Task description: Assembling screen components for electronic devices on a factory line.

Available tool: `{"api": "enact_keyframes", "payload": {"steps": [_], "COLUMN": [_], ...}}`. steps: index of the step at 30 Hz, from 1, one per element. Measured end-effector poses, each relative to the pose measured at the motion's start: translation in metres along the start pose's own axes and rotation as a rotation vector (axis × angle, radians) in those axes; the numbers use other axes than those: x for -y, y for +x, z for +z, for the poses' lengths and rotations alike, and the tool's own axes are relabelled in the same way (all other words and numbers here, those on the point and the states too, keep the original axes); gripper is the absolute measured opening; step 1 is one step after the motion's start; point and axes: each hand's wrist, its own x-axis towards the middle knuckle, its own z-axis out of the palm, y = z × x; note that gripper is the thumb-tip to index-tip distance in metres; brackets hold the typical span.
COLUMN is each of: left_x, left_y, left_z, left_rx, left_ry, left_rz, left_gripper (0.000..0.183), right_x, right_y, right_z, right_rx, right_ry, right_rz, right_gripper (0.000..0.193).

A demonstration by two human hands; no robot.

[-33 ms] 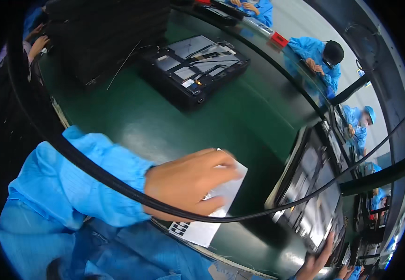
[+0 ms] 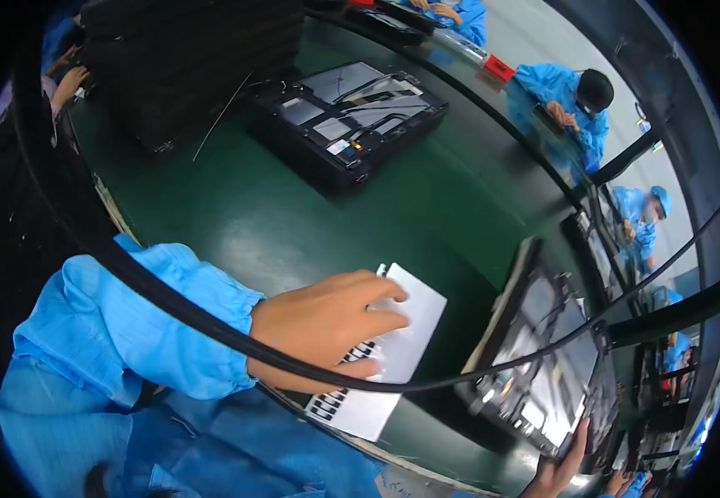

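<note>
Black-marked flat white sheet (image 2: 410,336) under my left grip (image 2: 318,325), on the green worktop (image 2: 248,228).
Long axis runs away and right; left fingers spread, unclosed. Right grip (image 2: 564,467), farther off, clasps the tilted black-framed rectangular panel (image 2: 536,394).

A glossy green worktop (image 2: 210,203) spreads across the view, a soft sheen of light on its surface and a pale, worn edge (image 2: 109,206) at the left. Beyond its far side shows a pale grey floor (image 2: 543,29). Dark beams (image 2: 667,317) jut in at right; bluish-white light glints near the lower rim.
</note>
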Motion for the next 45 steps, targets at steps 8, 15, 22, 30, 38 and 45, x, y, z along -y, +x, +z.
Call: {"api": "enact_keyframes", "payload": {"steps": [8,15,22,30,38,45], "left_x": [0.024,0.058,0.087,0.083,0.062,0.011], "left_y": [-0.002,0.03,0.027,0.04,0.052,0.092], "left_z": [0.012,-0.004,-0.003,0.001,0.005,0.056], "left_rx": [-0.027,-0.098,-0.083,-0.011,-0.101,-0.032], "left_ry": [0.16,-0.016,0.073,0.079,0.104,-0.024], "left_rz": [0.169,0.365,0.442,0.443,0.485,0.846], "left_gripper": [0.05,0.031,0.026,0.031,0.03,0.024], "right_x": [-0.004,0.126,0.154,0.137,0.133,0.071], "right_y": [0.016,-0.026,-0.032,-0.021,-0.027,-0.006], "right_z": [0.029,0.125,0.237,0.247,0.158,0.091], "right_rx": [-0.078,0.207,0.222,0.171,0.3,0.124], "right_ry": [-0.003,-0.418,-0.608,-0.466,-0.134,0.197], "right_rz": [0.257,-0.279,-0.441,-0.482,-0.468,0.186], "right_gripper": [0.018,0.035,0.015,0.016,0.012,0.012]}}
